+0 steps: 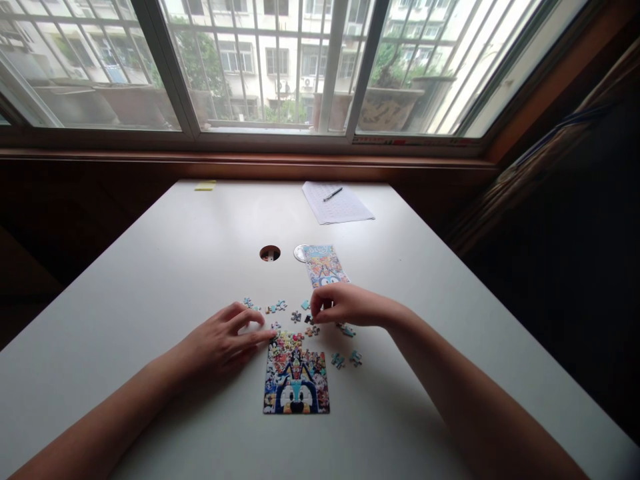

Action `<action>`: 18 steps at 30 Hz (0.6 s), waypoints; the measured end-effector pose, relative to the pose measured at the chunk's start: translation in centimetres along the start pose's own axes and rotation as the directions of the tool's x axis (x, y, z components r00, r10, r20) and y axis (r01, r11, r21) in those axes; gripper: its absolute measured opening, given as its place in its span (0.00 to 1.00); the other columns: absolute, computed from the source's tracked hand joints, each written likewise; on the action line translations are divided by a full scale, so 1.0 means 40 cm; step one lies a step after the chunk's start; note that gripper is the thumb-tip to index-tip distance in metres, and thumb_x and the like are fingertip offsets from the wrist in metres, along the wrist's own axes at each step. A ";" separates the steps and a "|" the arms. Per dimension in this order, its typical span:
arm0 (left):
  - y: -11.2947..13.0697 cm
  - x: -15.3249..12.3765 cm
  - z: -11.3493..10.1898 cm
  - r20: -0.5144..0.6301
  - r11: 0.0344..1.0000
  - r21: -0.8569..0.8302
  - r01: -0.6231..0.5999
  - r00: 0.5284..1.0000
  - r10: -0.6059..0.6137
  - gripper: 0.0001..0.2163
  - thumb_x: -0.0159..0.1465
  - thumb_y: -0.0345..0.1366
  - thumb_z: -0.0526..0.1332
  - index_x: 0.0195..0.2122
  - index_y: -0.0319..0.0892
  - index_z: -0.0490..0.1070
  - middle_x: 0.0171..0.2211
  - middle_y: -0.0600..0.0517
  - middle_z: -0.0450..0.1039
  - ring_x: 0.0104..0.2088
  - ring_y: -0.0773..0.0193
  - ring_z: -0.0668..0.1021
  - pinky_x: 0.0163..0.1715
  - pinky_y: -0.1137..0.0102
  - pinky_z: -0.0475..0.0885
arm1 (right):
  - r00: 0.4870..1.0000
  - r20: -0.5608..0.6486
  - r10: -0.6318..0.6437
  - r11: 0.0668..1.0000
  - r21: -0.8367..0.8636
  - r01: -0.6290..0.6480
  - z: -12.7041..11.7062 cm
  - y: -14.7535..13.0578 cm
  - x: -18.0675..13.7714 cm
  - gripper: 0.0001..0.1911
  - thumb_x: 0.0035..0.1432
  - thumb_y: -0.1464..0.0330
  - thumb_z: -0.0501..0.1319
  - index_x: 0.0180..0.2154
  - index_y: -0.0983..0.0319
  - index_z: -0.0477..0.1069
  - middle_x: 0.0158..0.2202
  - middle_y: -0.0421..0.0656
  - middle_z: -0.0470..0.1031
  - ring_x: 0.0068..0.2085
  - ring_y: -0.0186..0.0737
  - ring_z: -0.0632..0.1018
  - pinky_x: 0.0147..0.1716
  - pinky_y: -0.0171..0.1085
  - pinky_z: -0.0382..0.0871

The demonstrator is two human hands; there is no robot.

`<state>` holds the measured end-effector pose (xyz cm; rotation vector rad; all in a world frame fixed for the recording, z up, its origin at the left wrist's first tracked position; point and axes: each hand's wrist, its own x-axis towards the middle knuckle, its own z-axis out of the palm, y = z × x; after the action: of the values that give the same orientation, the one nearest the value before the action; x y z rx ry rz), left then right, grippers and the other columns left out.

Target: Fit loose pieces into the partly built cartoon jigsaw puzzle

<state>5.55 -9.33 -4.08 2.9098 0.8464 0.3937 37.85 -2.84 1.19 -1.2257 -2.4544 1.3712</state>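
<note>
A partly joined jigsaw puzzle [297,383] lies flat on the white table, showing a blue cartoon dog's face with many small figures above it. At its upper left edge rests my left hand [223,337], fingers spread, one fingertip touching by the top corner. My right hand [345,303] is above the loose pieces, thumb and fingers pinched on a dark puzzle piece [309,320], partly hidden by the fingertips. Loose puzzle pieces [296,317] lie scattered around, with more puzzle pieces [338,360] to the right of the joined part. Behind my right hand is the picture card [324,263].
The white table [150,280] has a round cable hole [270,253] and a round silvery cover [301,253] partly under the card. Farther back lie paper sheets [337,203] with a pen [333,194] on top, and a yellow sticky note [205,185]. A barred window [265,67] is behind.
</note>
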 end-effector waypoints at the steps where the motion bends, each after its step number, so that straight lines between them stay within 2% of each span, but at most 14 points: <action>1: 0.002 0.000 0.000 0.006 1.000 0.005 -0.002 1.000 0.002 0.22 0.70 0.31 0.58 0.64 0.55 0.64 0.53 0.47 0.68 0.48 0.55 0.68 0.48 0.60 0.73 | 1.000 -0.014 0.012 1.000 0.021 -0.011 0.004 0.000 0.005 0.06 0.55 0.69 0.65 0.37 0.61 0.78 0.35 0.40 0.79 0.35 0.36 0.76 0.32 0.32 0.65; 5: 0.008 0.003 -0.001 0.026 1.000 0.016 -0.007 1.000 0.007 0.23 0.70 0.32 0.58 0.65 0.56 0.63 0.53 0.47 0.67 0.47 0.55 0.67 0.49 0.60 0.72 | 0.998 -0.059 0.011 0.998 0.062 -0.007 0.024 -0.009 0.022 0.06 0.54 0.70 0.65 0.37 0.62 0.78 0.35 0.41 0.80 0.36 0.36 0.77 0.34 0.32 0.66; 12: 0.008 0.006 0.004 0.034 0.999 0.043 -0.016 0.999 0.015 0.22 0.70 0.33 0.58 0.65 0.56 0.63 0.54 0.47 0.67 0.47 0.55 0.68 0.50 0.59 0.71 | 0.992 -0.108 -0.064 0.995 0.067 0.071 0.065 -0.023 0.052 0.07 0.55 0.71 0.65 0.38 0.60 0.79 0.39 0.41 0.82 0.40 0.38 0.79 0.38 0.33 0.68; 18: 0.013 0.007 0.009 0.030 0.998 0.060 -0.022 0.999 0.020 0.23 0.70 0.32 0.58 0.65 0.56 0.62 0.54 0.47 0.66 0.49 0.54 0.67 0.51 0.58 0.71 | 0.987 -0.159 -0.034 0.997 0.059 0.044 0.094 -0.034 0.076 0.10 0.52 0.73 0.63 0.37 0.60 0.81 0.38 0.41 0.83 0.39 0.38 0.80 0.37 0.33 0.69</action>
<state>6.13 -9.63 -4.28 2.9739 0.8391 0.3324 33.40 -3.74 -0.94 -1.2152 -2.2991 1.2784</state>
